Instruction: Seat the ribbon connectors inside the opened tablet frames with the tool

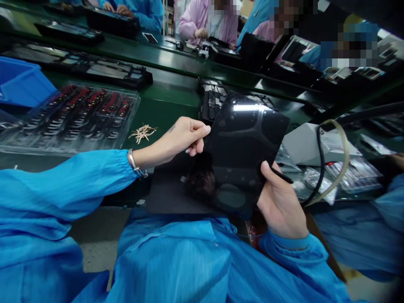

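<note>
A glossy black tablet screen panel (243,147) is held up at a tilt in front of me, reflecting a bright strip of light. My right hand (282,198) grips its lower right edge, and a thin black stick-like tool (282,173) lies between that hand's thumb and fingers. At the panel's upper left edge, my left hand (191,136) is closed in a pinch; what its fingertips hold, if anything, is hidden. Below the panel lies a flat matte black mat or board (170,198) at the bench edge.
Left on the green bench (170,90) are a clear tray of small cable parts (85,113), a blue bin (25,82) and a pile of thin tan strips (143,133). A grey-white box (315,143), looped tube (344,164) and bagged parts (355,174) lie right. Co-workers sit opposite.
</note>
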`<state>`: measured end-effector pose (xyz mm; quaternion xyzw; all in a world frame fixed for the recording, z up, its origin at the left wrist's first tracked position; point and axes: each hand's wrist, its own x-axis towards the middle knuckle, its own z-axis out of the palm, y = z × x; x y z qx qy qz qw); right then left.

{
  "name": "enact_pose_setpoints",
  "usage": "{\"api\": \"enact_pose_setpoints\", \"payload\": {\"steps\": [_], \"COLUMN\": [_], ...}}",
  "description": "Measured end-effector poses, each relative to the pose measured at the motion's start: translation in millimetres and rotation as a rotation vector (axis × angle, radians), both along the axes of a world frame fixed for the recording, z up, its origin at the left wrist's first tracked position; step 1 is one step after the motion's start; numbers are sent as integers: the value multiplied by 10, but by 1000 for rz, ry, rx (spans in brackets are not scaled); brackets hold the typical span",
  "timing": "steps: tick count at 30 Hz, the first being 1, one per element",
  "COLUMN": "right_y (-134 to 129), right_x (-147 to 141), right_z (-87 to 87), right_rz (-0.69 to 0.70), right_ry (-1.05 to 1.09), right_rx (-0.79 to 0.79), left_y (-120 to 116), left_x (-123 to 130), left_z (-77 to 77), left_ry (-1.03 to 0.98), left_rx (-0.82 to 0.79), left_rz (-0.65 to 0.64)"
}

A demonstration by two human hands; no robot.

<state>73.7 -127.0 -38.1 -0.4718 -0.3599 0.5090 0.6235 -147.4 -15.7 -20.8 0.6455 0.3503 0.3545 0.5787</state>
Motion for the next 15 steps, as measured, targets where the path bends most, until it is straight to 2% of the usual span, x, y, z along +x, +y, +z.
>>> {"api": "enact_pose_setpoints", "payload": {"steps": [7,15], "right_y": [28,45], "right_x": [61,43], "right_z": [-63,-73], "right_rz": [94,54], "right_ry": [-137,-52], "right_rx": [90,26], "left_y": [4,-12], "left_x": [16,17], "left_z": [17,4], "left_ry": [18,25], "left_rx": [-8,-6], "left_rz": [6,5]}}
